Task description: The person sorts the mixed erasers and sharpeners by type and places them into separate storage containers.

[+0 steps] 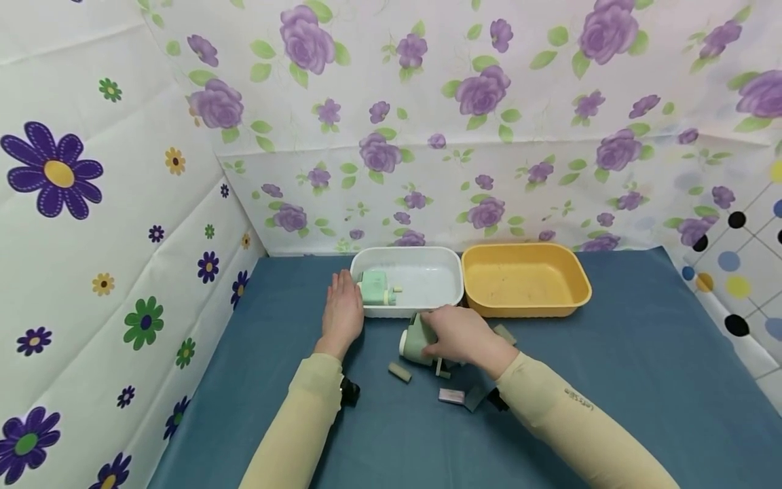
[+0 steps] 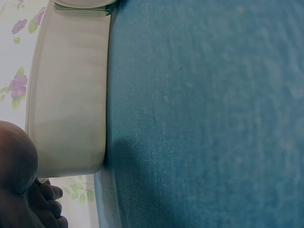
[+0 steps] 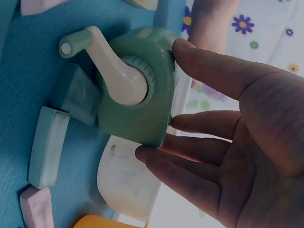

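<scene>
Blue-draped counter is spreading beneath. My right fingers are gripping the green crank sharpener; its crank is facing away from my palm, toward my body. Just beyond these fingers, the white tray is standing. My left fingers, straightened, are resting against its outer side, farther from the sharpener.
</scene>
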Available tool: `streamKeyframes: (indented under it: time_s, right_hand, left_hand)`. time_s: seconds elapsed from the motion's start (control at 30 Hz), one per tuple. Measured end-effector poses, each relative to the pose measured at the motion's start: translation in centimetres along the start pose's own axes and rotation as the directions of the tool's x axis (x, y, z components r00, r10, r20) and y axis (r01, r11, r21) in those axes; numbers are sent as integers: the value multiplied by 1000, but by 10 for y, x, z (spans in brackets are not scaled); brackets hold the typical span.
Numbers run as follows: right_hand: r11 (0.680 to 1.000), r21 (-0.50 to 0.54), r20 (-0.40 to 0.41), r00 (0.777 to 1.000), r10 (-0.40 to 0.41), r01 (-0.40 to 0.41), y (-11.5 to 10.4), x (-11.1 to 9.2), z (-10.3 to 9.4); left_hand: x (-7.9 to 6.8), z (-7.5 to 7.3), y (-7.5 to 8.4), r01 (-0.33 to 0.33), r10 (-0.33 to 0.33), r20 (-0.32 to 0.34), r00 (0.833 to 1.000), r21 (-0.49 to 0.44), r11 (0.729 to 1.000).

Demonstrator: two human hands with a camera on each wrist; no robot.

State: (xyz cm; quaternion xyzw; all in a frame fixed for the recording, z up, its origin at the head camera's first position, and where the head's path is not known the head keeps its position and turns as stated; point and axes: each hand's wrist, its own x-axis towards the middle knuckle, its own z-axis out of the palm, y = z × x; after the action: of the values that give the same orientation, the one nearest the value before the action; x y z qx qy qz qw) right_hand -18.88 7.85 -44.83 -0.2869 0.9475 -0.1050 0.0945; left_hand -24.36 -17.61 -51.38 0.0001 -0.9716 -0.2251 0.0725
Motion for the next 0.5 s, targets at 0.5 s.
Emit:
streamKeyframes:
  time_s: [0.5]
  right_hand:
    - [999, -15, 9, 999, -41, 41, -5, 2, 8]
  left_hand:
    - [0, -2, 0, 12, -12, 15, 1000, -11, 1000]
